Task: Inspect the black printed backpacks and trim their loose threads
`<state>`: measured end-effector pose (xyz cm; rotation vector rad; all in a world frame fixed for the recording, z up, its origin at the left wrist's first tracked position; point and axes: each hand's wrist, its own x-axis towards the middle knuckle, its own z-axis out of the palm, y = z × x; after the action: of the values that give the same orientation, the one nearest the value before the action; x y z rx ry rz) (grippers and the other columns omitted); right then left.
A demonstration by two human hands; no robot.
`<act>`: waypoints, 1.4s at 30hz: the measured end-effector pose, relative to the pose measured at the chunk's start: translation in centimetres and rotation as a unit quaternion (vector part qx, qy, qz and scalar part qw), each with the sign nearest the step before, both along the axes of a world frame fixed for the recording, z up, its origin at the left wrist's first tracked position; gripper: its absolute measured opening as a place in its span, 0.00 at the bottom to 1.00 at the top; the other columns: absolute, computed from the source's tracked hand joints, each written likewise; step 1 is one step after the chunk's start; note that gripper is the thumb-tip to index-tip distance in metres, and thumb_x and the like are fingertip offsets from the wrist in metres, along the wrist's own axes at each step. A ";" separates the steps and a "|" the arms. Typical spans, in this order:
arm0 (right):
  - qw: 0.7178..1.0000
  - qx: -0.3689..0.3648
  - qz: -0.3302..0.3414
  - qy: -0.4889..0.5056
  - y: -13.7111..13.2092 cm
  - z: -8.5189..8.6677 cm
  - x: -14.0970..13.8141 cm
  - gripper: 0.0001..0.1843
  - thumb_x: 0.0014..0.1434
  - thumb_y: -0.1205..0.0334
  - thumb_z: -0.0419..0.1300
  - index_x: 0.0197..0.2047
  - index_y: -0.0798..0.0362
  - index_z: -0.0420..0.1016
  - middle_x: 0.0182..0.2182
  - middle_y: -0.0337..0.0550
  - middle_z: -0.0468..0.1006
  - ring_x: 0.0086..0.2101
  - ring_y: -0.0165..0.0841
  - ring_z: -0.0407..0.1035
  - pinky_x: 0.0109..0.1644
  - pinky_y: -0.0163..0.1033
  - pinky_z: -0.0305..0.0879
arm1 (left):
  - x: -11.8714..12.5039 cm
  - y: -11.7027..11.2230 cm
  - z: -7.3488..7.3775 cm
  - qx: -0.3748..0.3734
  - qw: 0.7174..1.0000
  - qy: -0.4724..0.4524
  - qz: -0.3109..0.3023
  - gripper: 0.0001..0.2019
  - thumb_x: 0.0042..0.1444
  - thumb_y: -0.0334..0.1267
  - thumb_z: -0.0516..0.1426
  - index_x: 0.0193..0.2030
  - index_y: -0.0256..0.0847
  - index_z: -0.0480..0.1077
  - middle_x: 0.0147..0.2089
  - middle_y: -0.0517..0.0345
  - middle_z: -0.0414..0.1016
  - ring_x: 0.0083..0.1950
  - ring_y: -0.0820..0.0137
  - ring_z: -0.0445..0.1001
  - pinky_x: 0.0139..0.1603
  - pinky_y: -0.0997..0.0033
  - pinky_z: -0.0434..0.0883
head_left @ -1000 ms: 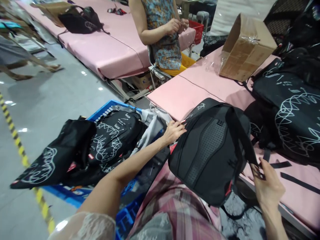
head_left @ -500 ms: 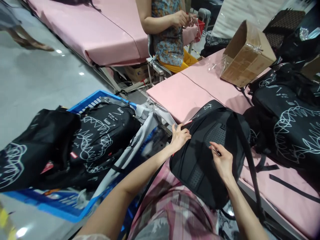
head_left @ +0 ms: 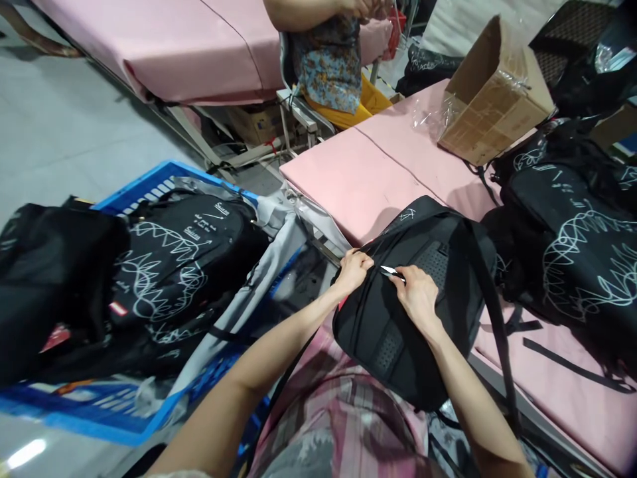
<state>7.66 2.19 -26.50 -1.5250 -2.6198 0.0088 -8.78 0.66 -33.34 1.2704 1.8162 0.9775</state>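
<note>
L hand (head_left: 355, 269): fingers curled, pinching bag (head_left: 381, 318) at its L side. R hand (head_left: 418, 292): closed round snips (head_left: 392, 272), blades apart, tips just R of L fingers. Bag's under both, back side up. This one prob. mid-job; can't tell if anything's cut yet. Out L of hands: bags (head_left: 174, 265) in crate (head_left: 109, 431), poss. done. Out R: heap (head_left: 582, 245) on table (head_left: 368, 179), poss. left to do.

R hand (head_left: 419, 292) hides handle end of sm. bladed tool (head_left: 391, 270); co-worker (head_left: 328, 63) cut by top edge, L-most blk bag (head_left: 50, 292) by L edge, R-most backpack (head_left: 584, 245) by R edge
</note>
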 end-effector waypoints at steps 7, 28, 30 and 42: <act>0.996 0.031 0.058 -0.060 0.5 -0.2 -1.6 0.13 0.63 0.56 0.52 0.38 0.51 0.76 0.32 0.43 0.75 0.34 0.34 0.66 0.37 0.39 0.50 | 0.2 -0.3 0.1 -0.005 1.000 -0.007 0.008 0.08 0.55 0.34 0.52 0.29 0.39 0.71 0.39 0.53 0.74 0.58 0.60 0.61 0.61 0.53 0.55; 0.997 0.053 0.047 -0.019 1.1 -0.3 0.3 0.13 0.62 0.56 0.52 0.40 0.50 0.77 0.33 0.42 0.77 0.34 0.35 0.67 0.38 0.39 0.52 | 0.3 -2.6 -0.1 0.144 0.951 0.270 -0.034 0.13 0.55 0.37 0.58 0.48 0.50 0.72 0.42 0.55 0.75 0.59 0.57 0.62 0.60 0.37 0.45; 0.996 0.065 0.055 -0.032 1.0 -0.3 0.2 0.13 0.63 0.56 0.52 0.41 0.51 0.77 0.32 0.43 0.76 0.34 0.35 0.66 0.37 0.39 0.50 | 0.8 -2.1 -0.4 0.172 0.942 0.285 -0.037 0.07 0.56 0.37 0.57 0.41 0.49 0.74 0.38 0.58 0.75 0.59 0.58 0.61 0.61 0.36 0.43; 0.985 0.044 0.121 -0.117 0.8 0.9 -1.7 0.14 0.64 0.60 0.49 0.36 0.54 0.75 0.33 0.48 0.74 0.34 0.37 0.63 0.38 0.42 0.48 | 1.5 -1.8 -0.1 0.169 0.925 0.337 -0.047 0.10 0.58 0.26 0.46 0.38 0.36 0.68 0.41 0.48 0.70 0.60 0.57 0.59 0.64 0.39 0.45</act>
<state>5.92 3.00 -25.58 -1.2388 -2.9272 -0.2791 -7.25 -1.19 -33.45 2.0851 2.1084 0.8846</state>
